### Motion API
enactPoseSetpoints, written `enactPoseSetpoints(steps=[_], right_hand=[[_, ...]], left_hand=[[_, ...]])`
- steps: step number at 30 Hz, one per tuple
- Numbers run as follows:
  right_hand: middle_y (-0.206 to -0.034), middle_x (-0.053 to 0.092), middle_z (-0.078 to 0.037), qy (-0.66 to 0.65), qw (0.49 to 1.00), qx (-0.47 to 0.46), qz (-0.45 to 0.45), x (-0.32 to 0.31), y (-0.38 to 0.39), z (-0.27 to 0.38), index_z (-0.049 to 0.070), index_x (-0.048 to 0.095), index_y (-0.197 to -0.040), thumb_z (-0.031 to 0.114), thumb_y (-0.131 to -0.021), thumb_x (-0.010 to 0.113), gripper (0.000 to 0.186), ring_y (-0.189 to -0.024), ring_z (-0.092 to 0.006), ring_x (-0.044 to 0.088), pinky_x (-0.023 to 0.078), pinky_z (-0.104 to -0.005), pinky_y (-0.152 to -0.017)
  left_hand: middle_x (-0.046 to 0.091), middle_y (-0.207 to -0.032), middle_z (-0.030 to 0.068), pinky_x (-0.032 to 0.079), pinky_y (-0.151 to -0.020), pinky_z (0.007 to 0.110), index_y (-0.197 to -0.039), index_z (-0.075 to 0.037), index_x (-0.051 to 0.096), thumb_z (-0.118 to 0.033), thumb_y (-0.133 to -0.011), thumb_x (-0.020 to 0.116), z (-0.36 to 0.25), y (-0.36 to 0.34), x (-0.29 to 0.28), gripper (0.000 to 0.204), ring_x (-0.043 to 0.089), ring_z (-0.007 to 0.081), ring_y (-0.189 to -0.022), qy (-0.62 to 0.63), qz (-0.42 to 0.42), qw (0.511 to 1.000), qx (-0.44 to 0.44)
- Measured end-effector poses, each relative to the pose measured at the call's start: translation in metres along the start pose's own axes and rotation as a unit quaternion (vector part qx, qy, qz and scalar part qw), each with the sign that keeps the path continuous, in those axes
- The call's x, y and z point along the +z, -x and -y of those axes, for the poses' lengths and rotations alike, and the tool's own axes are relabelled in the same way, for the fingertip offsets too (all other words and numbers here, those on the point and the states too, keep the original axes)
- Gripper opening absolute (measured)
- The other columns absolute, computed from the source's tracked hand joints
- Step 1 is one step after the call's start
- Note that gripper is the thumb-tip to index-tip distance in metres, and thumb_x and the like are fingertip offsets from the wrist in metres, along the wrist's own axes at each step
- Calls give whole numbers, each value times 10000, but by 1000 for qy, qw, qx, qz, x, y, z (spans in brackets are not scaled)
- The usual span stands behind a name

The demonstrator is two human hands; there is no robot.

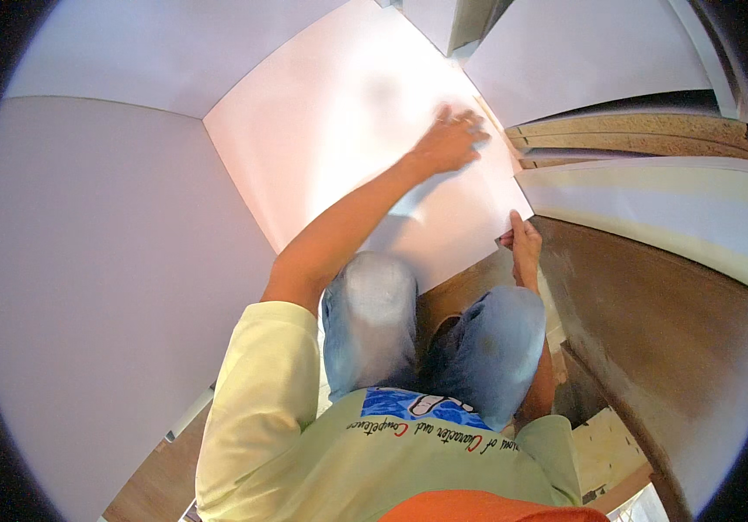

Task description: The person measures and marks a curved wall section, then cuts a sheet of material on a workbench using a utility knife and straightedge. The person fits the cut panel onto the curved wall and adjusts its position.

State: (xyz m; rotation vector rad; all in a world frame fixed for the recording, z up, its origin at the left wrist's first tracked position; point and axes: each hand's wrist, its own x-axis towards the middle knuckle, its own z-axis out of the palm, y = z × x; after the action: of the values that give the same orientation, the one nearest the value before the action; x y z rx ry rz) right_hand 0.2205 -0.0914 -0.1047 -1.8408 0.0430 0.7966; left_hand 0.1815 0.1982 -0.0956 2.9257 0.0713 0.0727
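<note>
A white panel (322,148) lies in front of my knees, with a bright glare across its middle. My left hand (450,141) reaches over its right part, fingers apart and slightly bent. Motion blurs the fingertips, and I cannot tell whether they touch the surface. My right hand (524,244) is at the panel's near right corner, its fingers and thumb closed on the edge. Part of that grip is hidden under the corner.
Tall pale boards (113,235) stand along the left and far sides. To the right are a chipboard edge (644,135), a long white board (652,204) and a brown wooden surface (652,296). My bent knees (378,296) are close to the panel's near edge.
</note>
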Motion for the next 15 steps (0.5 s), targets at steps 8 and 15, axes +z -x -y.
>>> enactPoseSetpoints(steps=[8, 15], right_hand=[[-688, 636, -20, 23, 1000, -3, -4, -2, -1, -2, 80, 655, -794, 495, -968, 693, 452, -609, -99, 584, 478, -266, -599], [-659, 631, -32, 20, 999, -20, -18, -1, -3, -7, 49, 664, -799, 450, -1000, 668, 449, -577, -108, 589, 482, -270, -556]], left_hand=[[365, -1632, 116, 267, -1172, 685, -1515, -138, 476, -480, -950, 621, 150, 8, -26, 676, 279, 335, -1532, -7, -32, 967, -252], [271, -1682, 80, 233, -1186, 700, -1597, -163, 344, -637, -931, 572, 220, -77, -24, 848, 222, 317, -1556, -12, -23, 940, -340]])
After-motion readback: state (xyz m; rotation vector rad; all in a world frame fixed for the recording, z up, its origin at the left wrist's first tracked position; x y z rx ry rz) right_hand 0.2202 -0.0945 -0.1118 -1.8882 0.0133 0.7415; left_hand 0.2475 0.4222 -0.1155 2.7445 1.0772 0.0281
